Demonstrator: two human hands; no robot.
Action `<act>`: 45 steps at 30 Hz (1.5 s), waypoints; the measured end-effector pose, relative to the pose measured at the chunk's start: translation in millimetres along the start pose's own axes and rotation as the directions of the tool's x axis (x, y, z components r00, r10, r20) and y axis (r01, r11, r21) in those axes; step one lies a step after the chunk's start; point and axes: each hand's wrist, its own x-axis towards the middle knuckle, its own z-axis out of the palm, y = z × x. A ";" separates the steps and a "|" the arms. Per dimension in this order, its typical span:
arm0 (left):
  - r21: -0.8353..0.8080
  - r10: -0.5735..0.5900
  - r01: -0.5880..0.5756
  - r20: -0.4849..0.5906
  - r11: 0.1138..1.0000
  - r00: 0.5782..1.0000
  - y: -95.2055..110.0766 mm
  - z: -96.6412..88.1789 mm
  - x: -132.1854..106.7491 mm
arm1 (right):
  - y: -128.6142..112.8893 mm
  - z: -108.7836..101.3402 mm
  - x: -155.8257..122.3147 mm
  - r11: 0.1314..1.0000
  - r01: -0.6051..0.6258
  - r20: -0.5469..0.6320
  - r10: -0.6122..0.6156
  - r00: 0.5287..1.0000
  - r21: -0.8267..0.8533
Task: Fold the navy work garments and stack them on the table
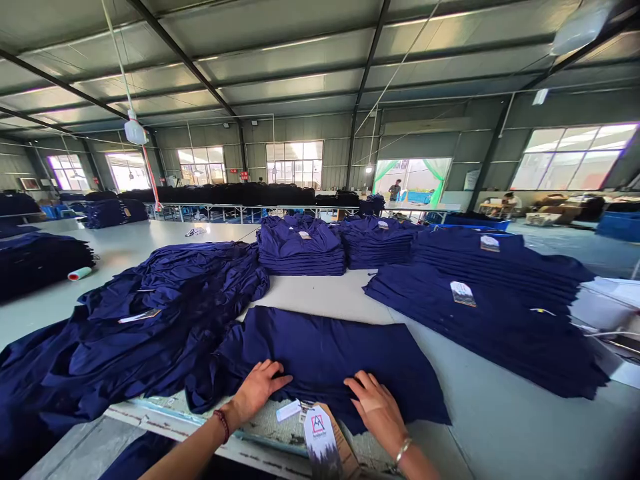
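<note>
A dark blue garment (330, 340) lies spread on the table in front of me, its near edge toward my body. On the left part of that edge rests my left hand (257, 390), its thumb stretched out and its fingers on the cloth. My right hand (377, 407) lies on the right part with its fingers apart. Below the edge, between my wrists, hang a white and brown cardboard hang tag (323, 437) and a small white label (289, 411). The garment's left end meets a loose heap of dark blue garments (165, 320).
Folded dark blue garments form a stack (303, 257) beyond the work spot, another stack (377, 247) beside it, and a tagged pile (490, 320) at right. A thread cone (80, 273) lies on the table (320, 290) at left. A person (395, 190) is by the far doorway.
</note>
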 end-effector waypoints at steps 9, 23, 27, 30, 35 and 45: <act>-0.308 0.080 -0.041 0.113 0.951 0.990 8.9 -41.3 -5.1 | 8.0 -44.9 2.4 0.968 -0.195 0.327 0.135 0.935 0.159; -0.123 -0.788 0.779 -0.060 0.615 0.613 -59.4 -72.7 41.1 | 41.3 2.0 26.0 0.946 -0.321 0.341 0.287 0.895 0.046; -0.182 -0.767 0.764 0.067 0.619 0.638 -68.4 -81.8 45.9 | 43.9 8.2 25.2 0.938 -0.336 0.398 0.276 0.875 0.087; -0.266 -0.746 0.731 0.062 0.628 0.663 -67.0 -83.0 58.4 | 50.4 11.8 28.6 0.938 -0.333 0.385 0.273 0.882 0.098; -0.419 -0.727 0.697 0.114 0.582 0.677 -71.8 -78.4 61.9 | 56.7 17.1 29.1 0.943 -0.327 0.358 0.284 0.889 0.064; -0.255 -0.723 0.753 0.218 0.606 0.655 -71.7 -66.4 29.7 | 54.3 17.5 28.2 0.943 -0.329 0.349 0.295 0.889 0.042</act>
